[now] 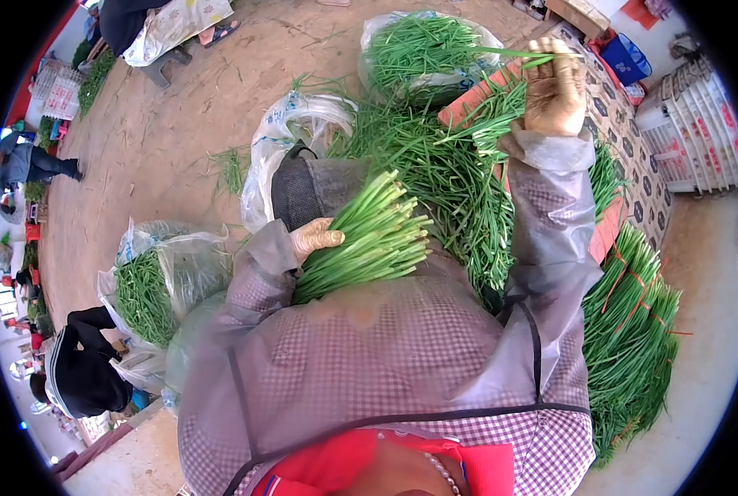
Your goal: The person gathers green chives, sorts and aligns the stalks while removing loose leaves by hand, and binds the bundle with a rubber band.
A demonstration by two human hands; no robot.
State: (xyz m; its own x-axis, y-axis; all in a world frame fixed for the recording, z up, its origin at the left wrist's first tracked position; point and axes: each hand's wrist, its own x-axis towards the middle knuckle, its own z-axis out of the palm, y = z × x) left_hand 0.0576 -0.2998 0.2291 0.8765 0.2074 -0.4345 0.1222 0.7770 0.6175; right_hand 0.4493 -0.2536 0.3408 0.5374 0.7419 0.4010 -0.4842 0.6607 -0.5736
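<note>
My left hand (316, 240) is wrapped round a thick bunch of green stalks (369, 240), which look like garlic chives, their pale cut ends pointing up and right. The bunch rests in front of my chest. Out to the upper right, my right hand (556, 87) is raised with its fingers bent over one or a few thin stalks (542, 59). Below that hand, a heap of loose stalks (435, 157) spreads over my lap and over an orange-red board (468, 103).
Bound bundles of stalks (633, 331) with red ties lie at my right. Plastic bags of greens (422, 50) stand ahead, and another bag (166, 281) is at left. White crates (691, 128) and a blue bucket (625, 58) are at right. A person (83, 364) bends at far left.
</note>
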